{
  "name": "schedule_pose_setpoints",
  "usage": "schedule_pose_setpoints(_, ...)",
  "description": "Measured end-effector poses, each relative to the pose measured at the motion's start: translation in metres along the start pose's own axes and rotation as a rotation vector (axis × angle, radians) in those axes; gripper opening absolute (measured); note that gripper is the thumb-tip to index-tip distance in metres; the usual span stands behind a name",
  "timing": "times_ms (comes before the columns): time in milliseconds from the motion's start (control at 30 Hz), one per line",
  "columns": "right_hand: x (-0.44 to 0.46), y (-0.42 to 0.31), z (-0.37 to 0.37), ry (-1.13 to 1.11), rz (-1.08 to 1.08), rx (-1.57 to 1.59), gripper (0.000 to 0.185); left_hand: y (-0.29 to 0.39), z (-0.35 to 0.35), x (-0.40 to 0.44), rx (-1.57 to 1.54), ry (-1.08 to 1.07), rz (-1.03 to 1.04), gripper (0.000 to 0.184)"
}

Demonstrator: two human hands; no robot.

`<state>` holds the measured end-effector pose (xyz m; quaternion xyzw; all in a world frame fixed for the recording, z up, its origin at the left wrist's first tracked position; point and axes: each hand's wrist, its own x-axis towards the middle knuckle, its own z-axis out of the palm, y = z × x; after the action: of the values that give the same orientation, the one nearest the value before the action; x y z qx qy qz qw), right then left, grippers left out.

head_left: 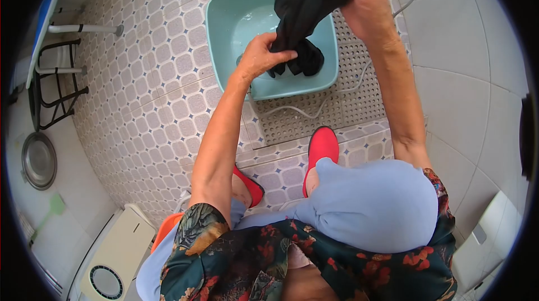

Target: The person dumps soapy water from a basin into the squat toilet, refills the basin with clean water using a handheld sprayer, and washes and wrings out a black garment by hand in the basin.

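A length of black cloth (311,1), perhaps a garment, is stretched between my two hands above a light teal basin (216,31). My right hand (365,1) grips its upper end, past the basin's far right rim. Lower down, my left hand (264,55) closes around the cloth over the middle of the basin, thumb pointing right. Below that hand, the bunched lower end of the cloth rests in the basin. Water appears to lie in the bottom. What kind of garment it is cannot be made out.
The basin stands on a perforated mat (353,104) over patterned floor tiles (157,76). A pale hose (292,111) runs past its near side. Folding chairs (59,76) are at the left, along with a round metal lid or pan (39,161). My red shoes (324,146) are close to the mat.
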<state>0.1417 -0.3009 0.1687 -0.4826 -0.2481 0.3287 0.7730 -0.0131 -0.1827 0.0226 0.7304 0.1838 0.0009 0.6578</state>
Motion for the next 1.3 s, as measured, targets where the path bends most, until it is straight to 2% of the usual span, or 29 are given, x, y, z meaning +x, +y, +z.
schedule_pose_setpoints(67, -0.001, -0.007, -0.017, -0.057, -0.042, 0.021, 0.026, -0.009, 0.004, -0.009, 0.201, -0.034, -0.191, 0.038)
schedule_pose_setpoints(133, -0.001, -0.016, -0.021, -0.070, -0.115, -0.020, 0.027, -0.021, 0.008, -0.011, 0.188, 0.011, -0.202, 0.036)
schedule_pose_setpoints(200, -0.002, -0.019, -0.021, -0.056, -0.133, -0.008, 0.029, -0.016, 0.008, -0.012, 0.445, 0.024, -0.200, 0.030)
schedule_pose_setpoints(233, -0.004, -0.019, -0.027, -0.074, -0.138, -0.054, 0.030, -0.016, 0.007, -0.012, 0.445, 0.026, -0.201, 0.030)
schedule_pose_setpoints(300, -0.007, -0.020, -0.032, -0.093, -0.144, -0.101, 0.032, -0.018, -0.002, -0.007, 0.787, 0.051, -0.210, 0.028)
schedule_pose_setpoints(333, -0.010, -0.023, -0.030, -0.094, -0.059, -0.232, 0.031, -0.024, -0.011, -0.003, 0.785, 0.054, -0.208, 0.028)
schedule_pose_setpoints(367, -0.012, -0.026, -0.030, -0.093, 0.026, -0.363, 0.030, -0.032, -0.024, 0.000, 0.625, 0.138, -0.200, 0.026)
schedule_pose_setpoints(400, -0.013, -0.024, -0.033, -0.092, 0.025, -0.366, 0.030, -0.040, -0.034, 0.003, 0.466, 0.218, -0.191, 0.026)
schedule_pose_setpoints(467, -0.016, -0.002, -0.047, -0.162, 0.050, -1.055, 0.053, -0.016, -0.052, 0.007, 0.004, 0.348, -0.256, 0.025)
schedule_pose_setpoints(500, -0.021, 0.024, -0.062, -0.144, -0.035, -1.257, 0.068, 0.002, -0.060, 0.007, -0.201, 0.385, -0.249, 0.024)
schedule_pose_setpoints(533, -0.023, 0.033, -0.063, -0.140, -0.031, -1.255, 0.068, 0.022, -0.066, 0.006, -0.407, 0.419, -0.243, 0.023)
schedule_pose_setpoints(600, -0.024, 0.046, -0.057, -0.414, 0.217, -1.621, 0.060, 0.057, -0.073, 0.006, -0.486, 0.402, -0.144, 0.020)
schedule_pose_setpoints(633, -0.024, 0.055, -0.057, -0.413, 0.132, -1.627, 0.048, 0.068, -0.076, 0.009, -0.487, 0.402, -0.144, 0.020)
schedule_pose_setpoints(667, -0.020, 0.057, -0.053, -0.413, 0.131, -1.627, 0.048, 0.077, -0.080, 0.013, -0.506, 0.421, -0.045, 0.020)
schedule_pose_setpoints(733, -0.011, 0.054, -0.041, -0.254, 0.142, -1.552, 0.036, 0.091, -0.090, 0.023, -0.580, 0.447, 0.136, 0.021)
schedule_pose_setpoints(767, -0.007, 0.046, -0.035, -0.219, 0.048, -1.434, 0.032, 0.107, -0.094, 0.018, -0.535, 0.389, 0.234, 0.024)
schedule_pose_setpoints(800, -0.004, 0.039, -0.030, -0.219, 0.049, -1.434, 0.032, 0.123, -0.098, 0.013, -0.490, 0.330, 0.331, 0.028)
schedule_pose_setpoints(867, 0.002, 0.018, -0.018, -0.054, -0.103, -1.068, 0.033, 0.149, -0.101, 0.010, -0.567, 0.374, 0.400, 0.024)
schedule_pose_setpoints(900, 0.005, -0.016, 0.000, -0.115, 0.083, -1.004, 0.025, 0.161, -0.104, 0.007, -0.568, 0.384, 0.411, 0.024)
schedule_pose_setpoints(933, 0.004, -0.020, 0.002, -0.117, 0.082, -1.004, 0.025, 0.172, -0.108, 0.005, -0.568, 0.394, 0.422, 0.024)
schedule_pose_setpoints(967, 0.004, -0.023, 0.003, -0.109, 0.039, -0.934, 0.024, 0.180, -0.106, 0.006, -0.618, 0.337, 0.515, 0.026)
schedule_pose_setpoints(1000, 0.003, -0.025, 0.002, -0.099, -0.001, -0.863, 0.024, 0.187, -0.107, 0.003, -0.618, 0.337, 0.513, 0.026)
schedule_pose_setpoints(1100, 0.001, -0.032, -0.002, -0.069, -0.119, -0.650, 0.022, 0.200, -0.117, -0.003, -0.562, 0.132, 0.726, 0.031)
schedule_pose_setpoints(1200, -0.001, -0.035, -0.003, -0.038, -0.237, -0.436, 0.020, 0.191, -0.102, -0.022, -0.576, 0.144, 0.733, 0.036)
schedule_pose_setpoints(1233, -0.005, -0.029, -0.004, 0.013, -0.121, -0.512, 0.017, 0.169, -0.109, -0.012, -0.535, 0.342, 0.579, 0.027)
schedule_pose_setpoints(1267, -0.006, -0.026, -0.002, -0.030, -0.073, -0.709, 0.024, 0.141, -0.116, -0.002, -0.489, 0.534, 0.422, 0.019)
schedule_pose_setpoints(1300, -0.005, -0.011, -0.015, -0.088, -0.120, -0.869, 0.027, 0.127, -0.098, 0.000, -0.409, 0.471, 0.344, 0.018)
